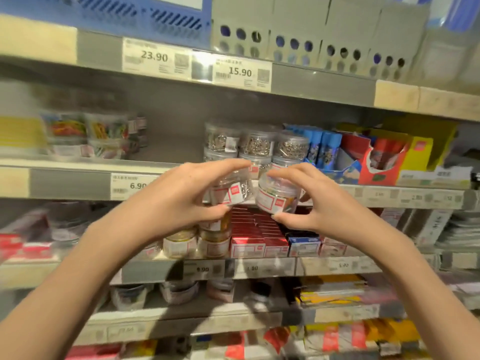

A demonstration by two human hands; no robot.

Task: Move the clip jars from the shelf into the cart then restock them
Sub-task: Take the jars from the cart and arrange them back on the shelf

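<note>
1. Two clear clip jars are held in the air in front of the middle shelf, side by side and nearly touching. The left jar holds silver clips and the right jar holds mixed coloured ones.
2. Each jar is a short cylinder. The left jar's axis leans, its top toward the shelf and to the right; the right jar tilts with its clear lid up and toward the left, its red-and-white label facing the camera.
3. Just behind the held jars, more jars of silver clips stand upright in two stacked layers on the middle shelf, three across.
4. To the left of that stack the shelf has an open stretch, ending at jars of coloured clips, which are blurred. To the right, blue packets stand hard against the stack, leaving no gap on that side.
5. The upper shelf edge with price tags sits well above the stack.
6. The left hand grips the left jar, fingers arched over its top and thumb under its base.
7. The right hand pinches the right jar likewise, fingers over the lid and thumb beneath the bottom rim.
8. Below the hands, gold-lidded jars and red boxes fill the next shelf.
</note>
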